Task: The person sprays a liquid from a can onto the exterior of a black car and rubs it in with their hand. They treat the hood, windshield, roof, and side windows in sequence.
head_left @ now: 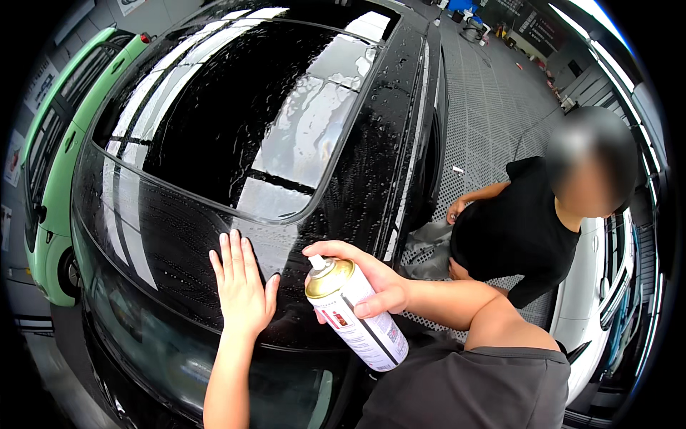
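- Lower centre of the frame: the right hand [382, 279] grasps a white spray can [368, 332] with a gold top, tilted; its fingers wrap the body, the index finger [334, 248] up by the white nozzle [317, 262].
- Just left of it: the left hand [241, 289] lies palm down on the black car [179, 250], its fingers [236, 252] straight, slightly spread, grasping nothing.
- Centre to upper left: the car's glass roof panel [214, 114], dotted with water drops and bright reflections.
- Right: a person in a black shirt [514, 222], near a white car [590, 286].
- Far left: a green car [61, 179].
- Upper right: grey grated floor [479, 107].
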### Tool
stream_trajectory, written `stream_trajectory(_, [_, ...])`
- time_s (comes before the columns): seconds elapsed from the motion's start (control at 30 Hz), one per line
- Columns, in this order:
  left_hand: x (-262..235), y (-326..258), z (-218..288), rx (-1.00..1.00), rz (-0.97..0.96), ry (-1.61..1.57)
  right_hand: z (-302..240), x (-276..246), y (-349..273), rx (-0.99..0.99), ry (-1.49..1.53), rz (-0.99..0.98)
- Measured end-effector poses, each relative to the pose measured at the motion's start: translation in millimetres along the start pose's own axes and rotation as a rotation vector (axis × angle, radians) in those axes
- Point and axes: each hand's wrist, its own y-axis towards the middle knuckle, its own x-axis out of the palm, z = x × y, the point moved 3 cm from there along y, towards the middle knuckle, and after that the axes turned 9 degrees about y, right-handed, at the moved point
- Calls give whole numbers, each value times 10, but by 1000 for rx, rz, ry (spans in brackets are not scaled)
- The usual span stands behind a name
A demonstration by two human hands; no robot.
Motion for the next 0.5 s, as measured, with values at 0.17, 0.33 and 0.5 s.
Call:
stream_trajectory(0.17, [49,111,385,75,73,51,-40,-387,-589,-91,66,-48])
stream_trajectory(0.33, [395,84,788,2,147,170,212,-1267,-1526,-234,67,-184])
stream_trajectory(0.5, [555,-143,744,-117,270,111,775,-2397,-2730,-340,68,-235])
